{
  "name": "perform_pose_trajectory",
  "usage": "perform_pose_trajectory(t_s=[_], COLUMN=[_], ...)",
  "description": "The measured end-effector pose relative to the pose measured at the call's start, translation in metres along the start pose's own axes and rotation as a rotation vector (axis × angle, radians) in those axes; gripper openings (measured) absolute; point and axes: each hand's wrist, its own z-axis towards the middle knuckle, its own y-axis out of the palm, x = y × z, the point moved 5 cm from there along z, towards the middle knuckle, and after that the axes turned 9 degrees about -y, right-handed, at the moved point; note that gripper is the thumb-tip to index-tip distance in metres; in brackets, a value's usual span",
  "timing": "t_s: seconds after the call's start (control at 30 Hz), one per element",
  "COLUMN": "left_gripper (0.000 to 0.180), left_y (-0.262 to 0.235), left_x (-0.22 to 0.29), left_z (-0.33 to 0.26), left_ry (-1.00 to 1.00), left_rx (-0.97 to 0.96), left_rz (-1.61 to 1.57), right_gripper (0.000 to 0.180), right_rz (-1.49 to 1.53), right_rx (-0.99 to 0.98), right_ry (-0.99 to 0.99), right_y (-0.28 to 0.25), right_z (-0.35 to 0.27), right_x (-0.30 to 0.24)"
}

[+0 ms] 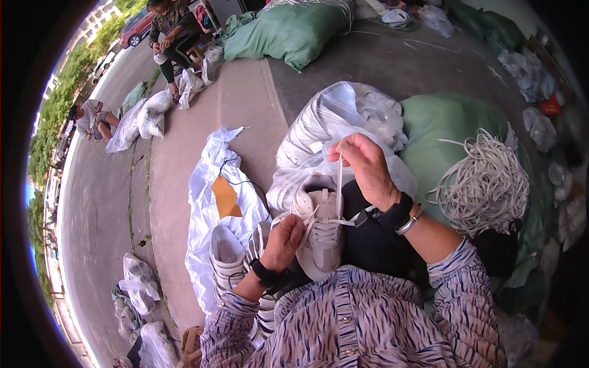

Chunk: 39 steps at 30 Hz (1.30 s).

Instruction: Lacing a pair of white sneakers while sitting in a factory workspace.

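A pale beige sneaker [323, 242] rests on my lap, its toe toward me and its laces partly threaded. My right hand [366, 168] is raised above its right side. Thumb and fingers there pinch a flat white shoelace [340, 184] that runs taut down to the eyelets. Beside the sneaker's left edge, my left hand [283, 243] is closed on a short stretch of lace by the eyelets. Another loose lace end lies across to the right, near my right wrist. More pale shoes [227, 254] are stacked to the left, partly hidden by my left arm.
A heap of pale laces [481, 184] lies on a green sack [448, 122] to my right. Ahead is a translucent bag of shoes [343, 116]. White sheeting [205, 202] with an orange piece [226, 197] is at left. Two seated people [172, 37] work farther off.
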Motion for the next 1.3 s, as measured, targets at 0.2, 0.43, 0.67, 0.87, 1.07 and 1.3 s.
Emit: perform_pose_trajectory(t_s=[0.2, 0.43, 0.67, 0.87, 1.07, 1.3], left_gripper=[0.021, 0.015, 0.019, 0.016, 0.005, 0.023], left_y=[-0.008, -0.008, -0.006, 0.001, 0.003, -0.006], left_x=[0.008, 0.021, 0.01, 0.019, 0.054, 0.067], left_z=[-0.009, 0.002, 0.006, 0.012, 0.014, 0.026], left_ry=[-0.177, 0.011, -0.115, -0.143, 0.163, 0.232], left_rx=[-0.18, -0.057, -0.148, -0.305, -0.112, -0.192], left_rz=[0.096, 0.03, 0.056, 0.04, 0.505, 0.674], right_gripper=[0.013, 0.014, 0.016, 0.016, 0.02, 0.019], right_rz=[-0.025, -0.059, -0.076, -0.065, -0.045, -0.065], right_rx=[-0.194, -0.496, -0.566, -0.64, -0.755, -0.752], right_ry=[0.343, 0.518, 0.576, 0.546, 0.464, 0.458], right_y=[0.009, 0.033, 0.033, 0.034, 0.033, 0.035], right_z=[-0.029, -0.053, -0.053, -0.051, -0.051, -0.051], right_x=[0.046, 0.053, 0.056, 0.055, 0.055, 0.051])
